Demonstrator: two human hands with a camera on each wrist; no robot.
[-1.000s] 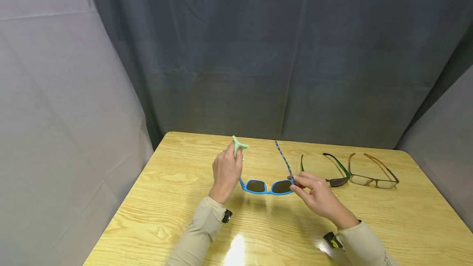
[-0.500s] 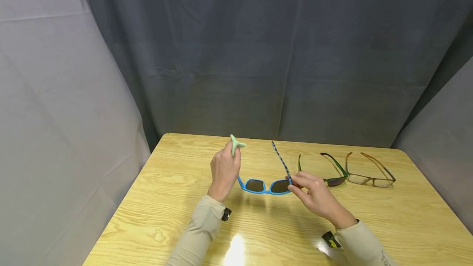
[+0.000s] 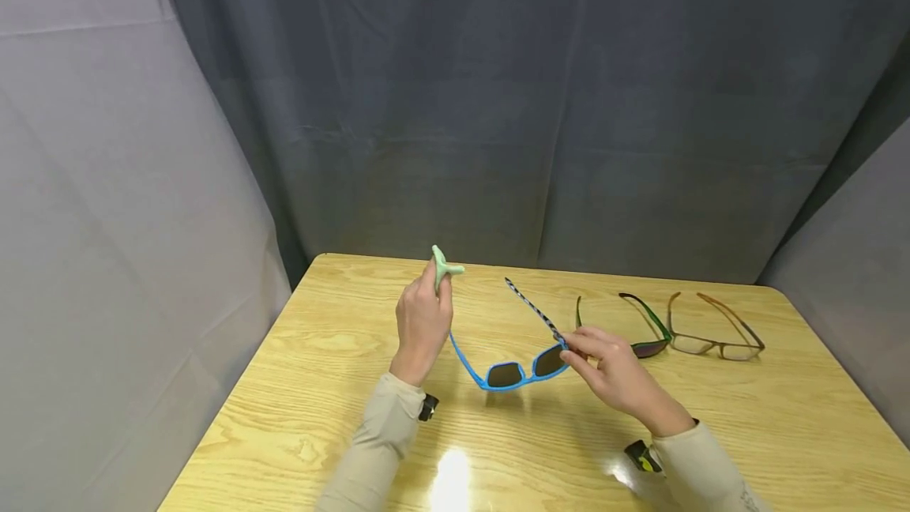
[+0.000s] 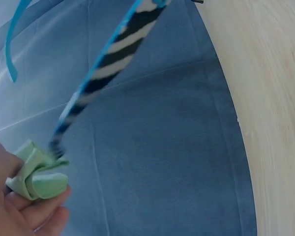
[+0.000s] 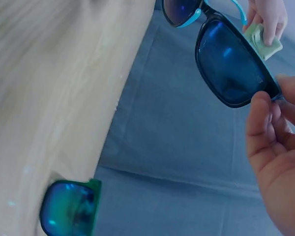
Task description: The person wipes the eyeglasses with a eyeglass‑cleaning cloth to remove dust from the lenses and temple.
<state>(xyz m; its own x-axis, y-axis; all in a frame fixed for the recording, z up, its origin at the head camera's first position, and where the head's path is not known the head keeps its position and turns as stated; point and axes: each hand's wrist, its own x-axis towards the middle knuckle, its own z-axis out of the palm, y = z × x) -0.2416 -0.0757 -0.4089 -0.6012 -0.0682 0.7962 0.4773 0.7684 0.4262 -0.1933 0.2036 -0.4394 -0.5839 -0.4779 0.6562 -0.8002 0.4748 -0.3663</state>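
Note:
My left hand (image 3: pixel 421 324) grips a pale green cloth (image 3: pixel 444 268) between thumb and fingers, its folds sticking out past the fingertips. Blue sunglasses (image 3: pixel 504 375) with dark lenses are raised over the table, both temples unfolded. At one front corner, by the hinge, my right hand (image 3: pixel 617 374) pinches the frame. In the left wrist view, the zebra-striped inside of a temple (image 4: pixel 119 54) runs down to its tip, which overlaps the bunched cloth (image 4: pixel 43 179). The right wrist view shows a blue reflective lens (image 5: pixel 231 64) beside my pinching fingers (image 5: pixel 262 120).
To the right, green-framed sunglasses (image 3: pixel 657 344) lie on the wooden table (image 3: pixel 320 385), partly behind my right hand. Beside them are eyeglasses with brown temples (image 3: pixel 739 352). A dark curtain (image 3: pixel 426 101) hangs behind the table, with lighter cloth (image 3: pixel 107 220) at the left.
The sunglasses have tilted, their left side coming lower and nearer. My left hand with the cloth has shifted slightly left and away, exposing more of the left temple. My right hand keeps its pinch.

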